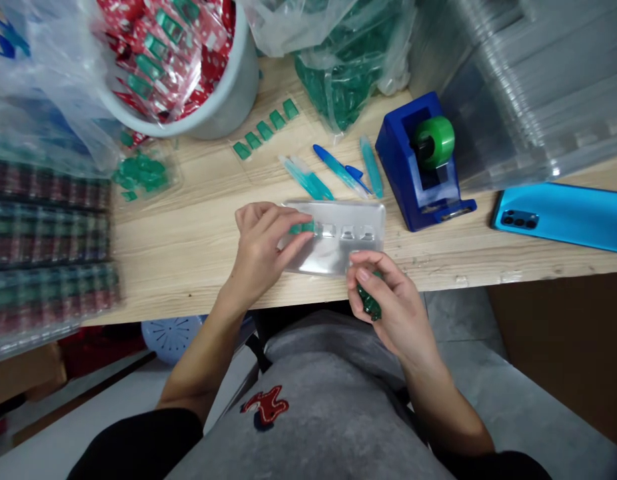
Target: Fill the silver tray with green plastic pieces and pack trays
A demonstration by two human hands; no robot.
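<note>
Seemingly loading clear tray [333,262] on counter [188,267] | pinching green clip [308,227] at tray's left side with left hand [262,241] | curling right hand [396,303] around loose green clips [369,303] | probably calls next for pressing clip squarely home

Likely a packing workshop, surface [188,240] that held a full bucket [241,90], bagged parts [338,87], tape dispenser [396,160], packs [48,230] in rows

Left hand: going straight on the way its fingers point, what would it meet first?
First the green plastic piece at the tips of the left hand; past it, rightward, likely the next moulded square of the clear plastic tray. Depth is unclear, so it might pass above.
</note>
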